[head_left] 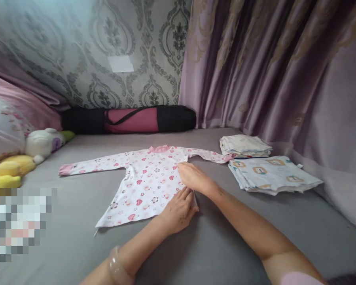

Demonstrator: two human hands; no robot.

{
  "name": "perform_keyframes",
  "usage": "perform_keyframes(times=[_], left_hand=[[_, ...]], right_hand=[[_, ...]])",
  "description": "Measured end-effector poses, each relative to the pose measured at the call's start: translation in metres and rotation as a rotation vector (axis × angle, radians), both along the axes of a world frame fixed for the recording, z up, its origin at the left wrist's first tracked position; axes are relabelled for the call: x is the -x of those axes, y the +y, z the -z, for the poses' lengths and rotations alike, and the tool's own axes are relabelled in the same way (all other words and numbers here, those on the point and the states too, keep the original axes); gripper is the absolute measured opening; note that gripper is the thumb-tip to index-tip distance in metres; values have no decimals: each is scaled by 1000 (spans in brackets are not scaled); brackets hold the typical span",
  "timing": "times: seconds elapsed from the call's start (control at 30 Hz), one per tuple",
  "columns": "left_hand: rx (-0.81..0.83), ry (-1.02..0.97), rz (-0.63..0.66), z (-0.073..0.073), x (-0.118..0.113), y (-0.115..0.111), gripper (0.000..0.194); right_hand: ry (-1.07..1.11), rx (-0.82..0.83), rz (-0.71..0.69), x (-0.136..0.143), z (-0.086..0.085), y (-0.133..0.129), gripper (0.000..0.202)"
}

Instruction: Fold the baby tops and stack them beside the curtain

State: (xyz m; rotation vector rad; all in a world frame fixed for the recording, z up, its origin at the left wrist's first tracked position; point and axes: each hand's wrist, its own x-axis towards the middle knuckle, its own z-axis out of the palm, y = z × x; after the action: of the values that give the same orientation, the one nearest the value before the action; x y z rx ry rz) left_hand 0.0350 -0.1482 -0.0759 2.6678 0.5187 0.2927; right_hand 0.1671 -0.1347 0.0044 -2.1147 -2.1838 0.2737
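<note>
**Heart-print top spread flat, both hands on its right edge**

White long-sleeved baby top (142,180) with pink hearts and a pink collar is lying flat on the grey bed sheet (213,245) at the centre of the frame, sleeves stretched out to either side. Both hands are working its right side seam. The left hand (178,209), coming up from the lower centre, is pressing palm-down on the lower right hem, fingers loose and laid flat, not gripping. The right hand (194,177), reaching in from the lower right, is resting just above it on the same edge; its fingers are curling down onto the cloth, though whether they are pinching it I cannot tell.

At centre right, two folded stacks are sitting close together: a cream one (245,145) behind and a larger patterned one (273,174) in front. A black and pink roll bag (130,118) is lying along the wall. Plush toys (32,152) are crowding the left edge.
</note>
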Motion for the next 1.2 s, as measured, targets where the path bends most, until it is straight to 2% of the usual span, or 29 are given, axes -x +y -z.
perform_keyframes(times=[0.07, 0.1, 0.2, 0.3, 0.43, 0.57, 0.8, 0.9, 0.97, 1.03, 1.07, 1.13, 1.2], left_hand=[[-38, 33, -24, 6, -5, -13, 55], [-58, 46, -38, 9, -6, -18, 60], [-94, 81, -62, 16, -5, -29, 70], [-110, 95, -28, 19, -3, -35, 76], [-120, 90, 3, 22, -2, -40, 79], [-79, 105, 18, 18, -4, -45, 84], [56, 97, 122, -11, 0, -57, 83], [84, 26, 231, -21, 15, -60, 78], [96, -40, 241, -28, 34, -57, 73], [110, -109, 121, -35, 61, -51, 62], [122, -138, 8, -37, 78, -47, 52], [144, -221, -288, -40, 115, -37, 38], [128, -341, -572, -36, 154, -28, 30]], right_hand=[[78, -43, -108, 9, 26, 30, 38], [100, -44, -118, 12, 41, 41, 42], [129, -13, -32, 12, 81, 60, 61], [95, -19, 57, -4, 101, 63, 71], [26, -65, 99, -30, 106, 61, 73], [2, -91, 78, -37, 108, 60, 72], [-55, -108, 77, -35, 113, 62, 72], [-77, -82, 74, -36, 113, 64, 71], [-92, -57, 72, -36, 111, 64, 70], [-109, -34, 72, -35, 105, 65, 69], [-116, -18, 72, -34, 99, 66, 68], [-127, 24, 71, -29, 86, 69, 64], [-138, 51, 60, -19, 70, 75, 52]])
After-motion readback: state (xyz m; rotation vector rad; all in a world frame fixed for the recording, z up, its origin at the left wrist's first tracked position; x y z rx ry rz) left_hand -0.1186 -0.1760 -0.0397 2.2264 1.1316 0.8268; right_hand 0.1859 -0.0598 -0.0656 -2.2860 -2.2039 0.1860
